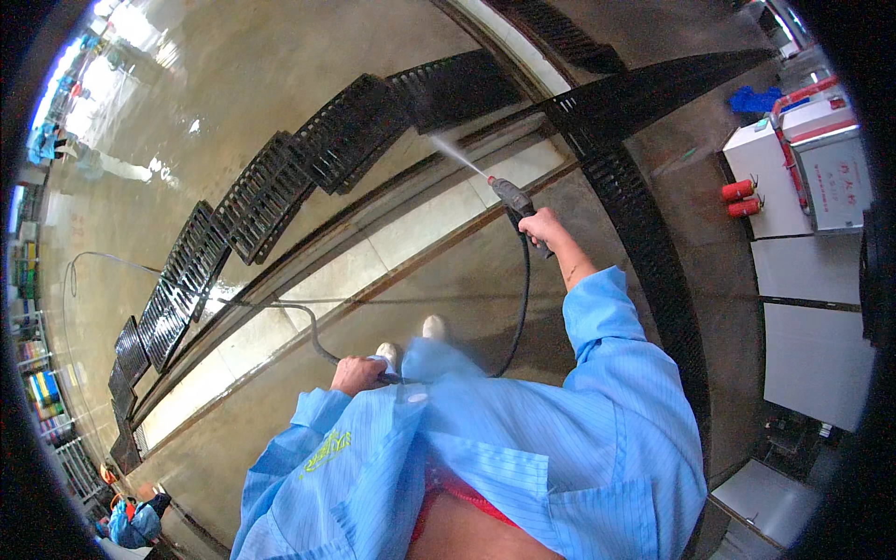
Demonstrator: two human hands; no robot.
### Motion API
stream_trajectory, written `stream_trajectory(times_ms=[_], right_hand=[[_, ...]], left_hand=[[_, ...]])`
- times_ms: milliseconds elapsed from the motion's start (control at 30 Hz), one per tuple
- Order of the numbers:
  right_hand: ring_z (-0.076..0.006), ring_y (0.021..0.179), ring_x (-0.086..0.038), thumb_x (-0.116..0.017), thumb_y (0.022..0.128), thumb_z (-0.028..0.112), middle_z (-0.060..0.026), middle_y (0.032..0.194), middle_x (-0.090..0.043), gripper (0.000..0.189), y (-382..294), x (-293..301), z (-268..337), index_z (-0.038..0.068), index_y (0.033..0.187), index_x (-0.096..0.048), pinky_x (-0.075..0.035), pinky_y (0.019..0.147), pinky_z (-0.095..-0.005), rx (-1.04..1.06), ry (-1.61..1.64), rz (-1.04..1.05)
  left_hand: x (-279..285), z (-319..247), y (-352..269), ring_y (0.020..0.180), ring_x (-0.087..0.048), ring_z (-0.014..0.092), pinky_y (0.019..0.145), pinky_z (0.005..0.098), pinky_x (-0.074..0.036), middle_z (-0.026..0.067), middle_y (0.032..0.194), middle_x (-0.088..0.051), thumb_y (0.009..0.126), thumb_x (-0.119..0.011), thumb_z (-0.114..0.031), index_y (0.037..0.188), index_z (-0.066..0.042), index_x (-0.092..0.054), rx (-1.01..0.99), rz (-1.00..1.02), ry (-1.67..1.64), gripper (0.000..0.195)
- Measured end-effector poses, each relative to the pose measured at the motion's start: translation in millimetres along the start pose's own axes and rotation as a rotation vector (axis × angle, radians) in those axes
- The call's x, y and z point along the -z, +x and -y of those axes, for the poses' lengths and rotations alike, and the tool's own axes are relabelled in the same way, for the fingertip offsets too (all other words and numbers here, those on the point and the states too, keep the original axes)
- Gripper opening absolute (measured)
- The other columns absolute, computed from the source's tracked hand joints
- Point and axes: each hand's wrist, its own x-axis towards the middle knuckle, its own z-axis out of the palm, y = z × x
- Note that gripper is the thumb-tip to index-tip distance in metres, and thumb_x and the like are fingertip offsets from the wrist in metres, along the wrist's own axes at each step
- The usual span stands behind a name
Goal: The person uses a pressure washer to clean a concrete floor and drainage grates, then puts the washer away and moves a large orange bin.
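Observation:
My right hand grips the handle of a pressure washer spray gun, red at its nozzle, with a jet of water coming out. The jet points at black slotted drain grates that lie overlapping in a row on the wet floor, along an open tiled drain channel. Close to my waist, my left hand is closed around the black hose. That hose runs leftward across the channel and the grates. Another length of hose hangs from the gun in a loop.
Two red fire extinguishers stand by white cabinets at the right. More black grating covers a crossing channel. A blue item lies at the upper right. A person in blue is at the lower left, others farther off at the upper left.

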Motion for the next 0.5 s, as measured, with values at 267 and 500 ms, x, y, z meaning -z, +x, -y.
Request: stream_trajectory(times_ms=[267,500], right_hand=[[-0.0142,0.036,-0.045,-0.058,0.059,0.013,-0.0054,0.047,-0.048,0.017,4,-38,29,0.000,0.055,-0.049,-0.035,0.036,-0.0294,0.140,0.064,0.005],[-0.0143,0.038,-0.047,-0.058,0.059,0.013,-0.0054,0.050,-0.050,0.014,39,-56,61,0.000,0.060,-0.052,-0.036,0.036,-0.0293,0.152,0.070,-0.024]], left_hand=[[1,8,-9,0.067,-0.059,0.030,0.057,0.0425,-0.046,0.0102,0.067,-0.059,0.063,-0.061,-0.030,0.069,-0.013,-0.055,-0.011,-0.099,0.010,0.019],[20,15,-22,0.068,-0.058,0.030,0.060,0.0401,-0.046,0.0102,0.064,-0.058,0.066,-0.061,-0.029,0.065,-0.012,-0.054,0.102,-0.202,0.028,0.018]])
